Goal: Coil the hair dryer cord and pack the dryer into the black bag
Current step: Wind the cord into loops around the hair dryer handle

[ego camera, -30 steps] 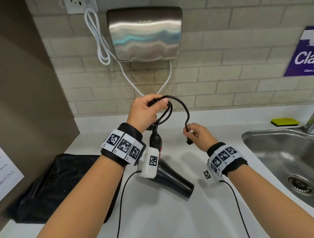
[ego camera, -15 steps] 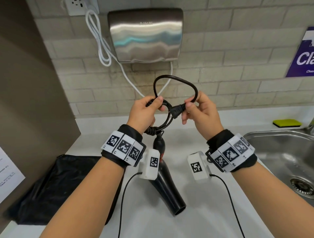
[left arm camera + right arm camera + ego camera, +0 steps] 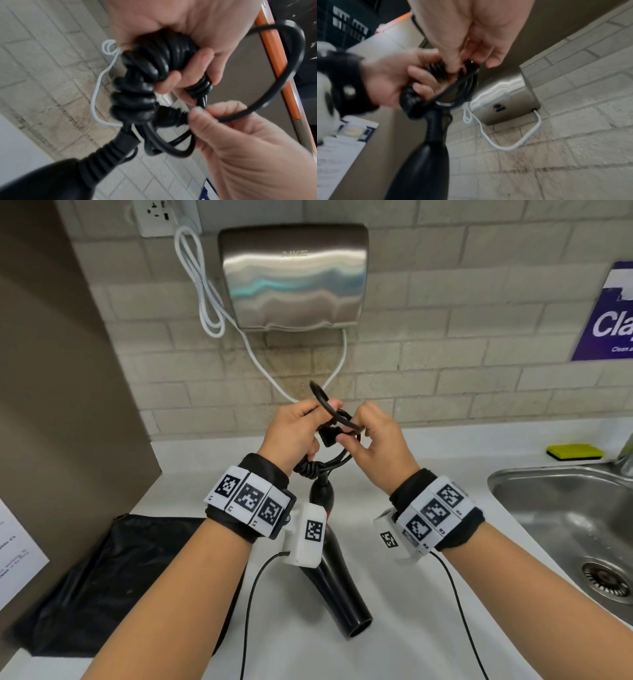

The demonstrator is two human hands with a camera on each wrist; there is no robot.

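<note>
Above the counter my left hand (image 3: 306, 424) grips the bundle of coiled black cord (image 3: 154, 65). My right hand (image 3: 359, 436) pinches the cord's free end just behind the plug (image 3: 169, 117), right against the bundle. A small loop of cord (image 3: 322, 398) sticks up between the hands. The black hair dryer (image 3: 334, 573) hangs from the bundle below my left wrist, nozzle down towards me; its handle (image 3: 426, 162) also shows in the right wrist view. The black bag (image 3: 113, 577) lies flat on the counter at the left.
A steel sink (image 3: 561, 508) is set into the white counter (image 3: 394, 628) at the right, with a yellow sponge (image 3: 575, 451) behind it. A metal hand dryer (image 3: 294, 275) with a white cable (image 3: 202, 285) hangs on the brick wall. A brown panel (image 3: 61, 371) stands at the left.
My right hand has brought the plug end in against the bundle in my left hand, and the cord loop has shrunk. The hanging dryer has swung so its nozzle points more towards me.
</note>
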